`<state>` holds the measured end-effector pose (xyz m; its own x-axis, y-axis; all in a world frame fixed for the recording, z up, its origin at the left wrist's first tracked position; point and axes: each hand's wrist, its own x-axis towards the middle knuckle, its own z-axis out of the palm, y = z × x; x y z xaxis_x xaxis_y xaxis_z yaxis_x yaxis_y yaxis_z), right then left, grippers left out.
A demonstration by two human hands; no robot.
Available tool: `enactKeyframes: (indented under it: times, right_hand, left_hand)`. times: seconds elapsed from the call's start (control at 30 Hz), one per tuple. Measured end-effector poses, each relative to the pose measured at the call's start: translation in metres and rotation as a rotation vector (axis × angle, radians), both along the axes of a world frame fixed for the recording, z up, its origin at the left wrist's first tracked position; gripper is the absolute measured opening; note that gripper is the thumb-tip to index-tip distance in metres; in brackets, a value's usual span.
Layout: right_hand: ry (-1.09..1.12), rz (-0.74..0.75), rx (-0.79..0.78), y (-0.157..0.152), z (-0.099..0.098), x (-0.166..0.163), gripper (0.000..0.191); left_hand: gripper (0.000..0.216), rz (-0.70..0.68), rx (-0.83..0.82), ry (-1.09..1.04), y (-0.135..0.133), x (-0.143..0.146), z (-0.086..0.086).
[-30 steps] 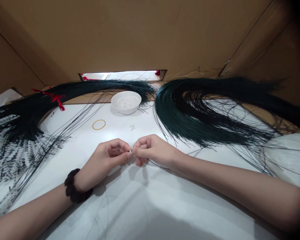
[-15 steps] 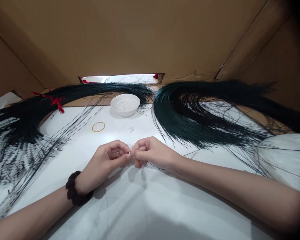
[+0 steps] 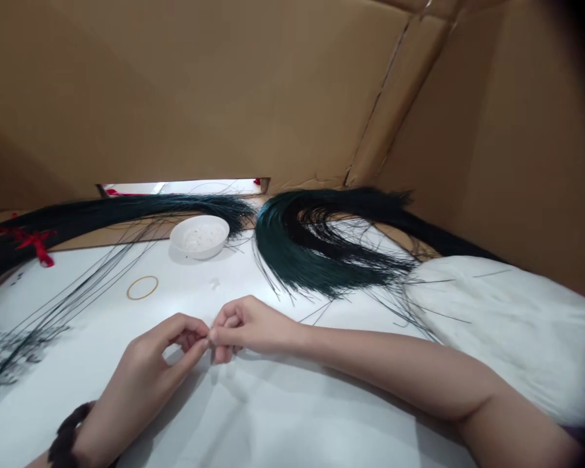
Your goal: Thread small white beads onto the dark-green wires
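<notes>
My left hand [image 3: 168, 354] is pinched closed, thumb against forefinger, on a tiny white piece now mostly covered by the fingertips. Against it, tip to tip, my right hand [image 3: 246, 330] is also closed in a pinch; a thin dark strand showed beneath it half a second ago, but the fingers now hide it. Just beyond the hands a few small white bits [image 3: 215, 284] lie on the white table surface [image 3: 292, 403]. Farther back stands a white bowl [image 3: 199, 238] with small white pieces inside.
A curved bundle of dark green-black strands [image 3: 312, 266] lies behind my right hand. Another bundle [image 3: 141, 209], with a red tie [image 3: 34, 242], stretches along the back left. A yellow rubber band [image 3: 143, 287], loose strands with white ends, white cloth-like material [image 3: 497, 318] and cardboard walls [image 3: 199, 97] surround the hands.
The view has turned rightward and tipped up, so everything sits farther left and lower. My hands stay joined at the fingertips. The white piece and strand between them are now harder to see.
</notes>
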<state>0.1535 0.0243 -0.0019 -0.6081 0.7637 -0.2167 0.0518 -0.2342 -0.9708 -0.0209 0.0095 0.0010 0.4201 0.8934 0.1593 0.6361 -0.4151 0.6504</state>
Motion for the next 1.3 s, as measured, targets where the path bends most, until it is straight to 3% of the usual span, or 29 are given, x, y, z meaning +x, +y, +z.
enactKeyframes:
  times: [0.43, 0.73, 0.97, 1.13, 1.3]
  right_hand:
    - [0.056, -0.091, 0.033, -0.007, -0.01, -0.001, 0.034]
    - [0.011, -0.171, 0.102, -0.014, -0.013, -0.005, 0.038]
    - [0.045, -0.058, 0.116, -0.013, -0.011, -0.003, 0.036]
    - [0.04, 0.008, 0.131, -0.011, -0.009, -0.001, 0.032]
    - [0.073, 0.038, 0.122, -0.008, -0.009, 0.002, 0.023]
  left_hand:
    - [0.024, 0.099, -0.104, -0.047, -0.002, -0.003, -0.014]
    - [0.023, 0.082, -0.102, -0.036, -0.001, -0.006, -0.023]
    - [0.013, 0.031, 0.004, 0.021, -0.013, 0.008, -0.01]
    - [0.012, 0.0, 0.008, 0.041, -0.013, 0.006, -0.01]
    - [0.013, 0.064, 0.014, 0.018, -0.013, 0.005, -0.012]
